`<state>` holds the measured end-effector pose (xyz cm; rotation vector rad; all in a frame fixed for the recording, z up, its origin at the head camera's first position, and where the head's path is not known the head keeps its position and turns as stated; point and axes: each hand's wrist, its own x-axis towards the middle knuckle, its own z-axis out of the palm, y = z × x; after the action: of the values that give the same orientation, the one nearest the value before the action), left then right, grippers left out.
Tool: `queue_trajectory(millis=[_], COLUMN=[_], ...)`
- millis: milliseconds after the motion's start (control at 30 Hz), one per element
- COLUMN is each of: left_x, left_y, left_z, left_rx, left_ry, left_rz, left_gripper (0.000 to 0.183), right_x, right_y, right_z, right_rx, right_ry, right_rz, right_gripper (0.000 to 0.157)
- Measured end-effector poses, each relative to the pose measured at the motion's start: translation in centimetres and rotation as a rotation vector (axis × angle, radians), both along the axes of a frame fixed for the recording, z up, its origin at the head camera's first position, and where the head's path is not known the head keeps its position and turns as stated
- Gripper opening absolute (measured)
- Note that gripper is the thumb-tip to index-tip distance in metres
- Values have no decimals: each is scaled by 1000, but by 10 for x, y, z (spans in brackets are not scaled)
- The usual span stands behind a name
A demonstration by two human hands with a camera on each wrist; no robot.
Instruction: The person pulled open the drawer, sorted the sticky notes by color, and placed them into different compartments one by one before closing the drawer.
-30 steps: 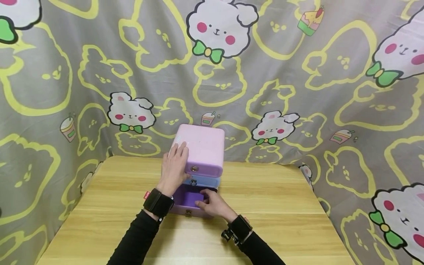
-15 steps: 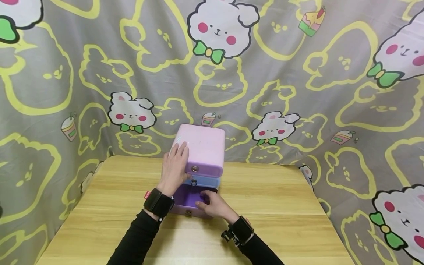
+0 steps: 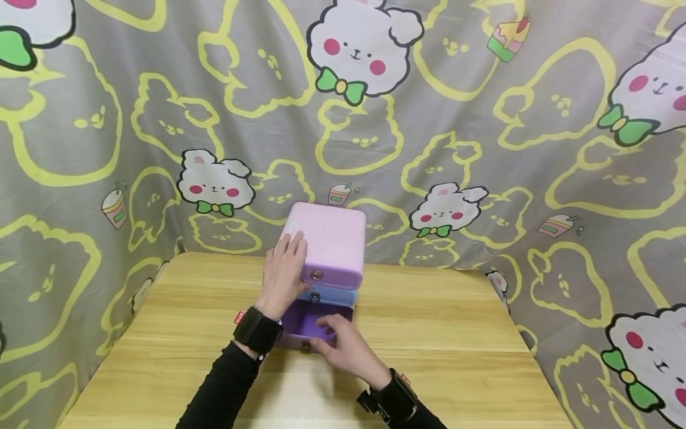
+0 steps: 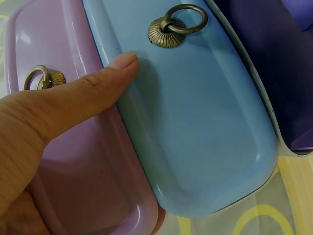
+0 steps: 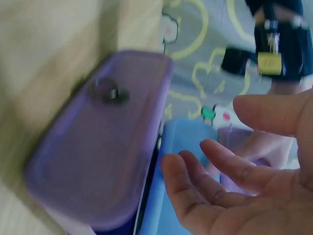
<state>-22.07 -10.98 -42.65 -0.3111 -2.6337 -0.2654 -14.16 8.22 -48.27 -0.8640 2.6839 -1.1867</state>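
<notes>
A small metal drawer cabinet (image 3: pixel 329 238) has a pink top drawer front, a blue middle drawer (image 4: pixel 195 117) and a purple bottom drawer (image 5: pixel 93 152), which is pulled out. My left hand (image 3: pixel 284 271) rests on the cabinet's left top edge, fingers fairly straight. Its thumb (image 4: pixel 78 103) crosses the pink front, with the tip at the upper edge of the blue one. My right hand (image 3: pixel 351 351) hovers over the front right of the bottom drawer, fingers loosely bent and apart, holding nothing. A brighter purple flat-faced thing (image 3: pixel 308 328) lies inside that drawer, partly hidden by the drawer's front wall.
The cabinet stands on a wooden table (image 3: pixel 439 345), near its back edge. A grey curtain (image 3: pixel 289 137) with rabbit prints hangs behind and on both sides. Brass ring pulls (image 4: pixel 178 22) stick out from the drawer fronts.
The purple thing, first raised at my right fingers, sits lower in the drawer. My right hand has let go of it and drawn back toward the drawer's front. My left hand stays on the cabinet.
</notes>
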Motion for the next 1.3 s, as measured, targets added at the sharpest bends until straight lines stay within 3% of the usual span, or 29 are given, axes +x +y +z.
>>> queue_trajectory(millis=[200,433,567,933,1300], left_x=[0,-2,-2,0,-1], left_y=[0,1,2,3,3], left_z=[1,2,1,-2,0], left_rx=[14,8,8,-6,-17], left_ry=[11,8,6,22,38], left_rz=[-3,0,2,-3,0], left_gripper=[99,97,97,102,97], right_x=[20,23,25,21,-3], right_y=[-7,-12,-16,-18,-25], right_z=[-7,-13,-18,-25,-26], right_rx=[81,311,401,405,385], right_ry=[-27,-151,-180,-177,-176], right_rz=[103,93,90,77,49], right_gripper=[37,68,78,81,86])
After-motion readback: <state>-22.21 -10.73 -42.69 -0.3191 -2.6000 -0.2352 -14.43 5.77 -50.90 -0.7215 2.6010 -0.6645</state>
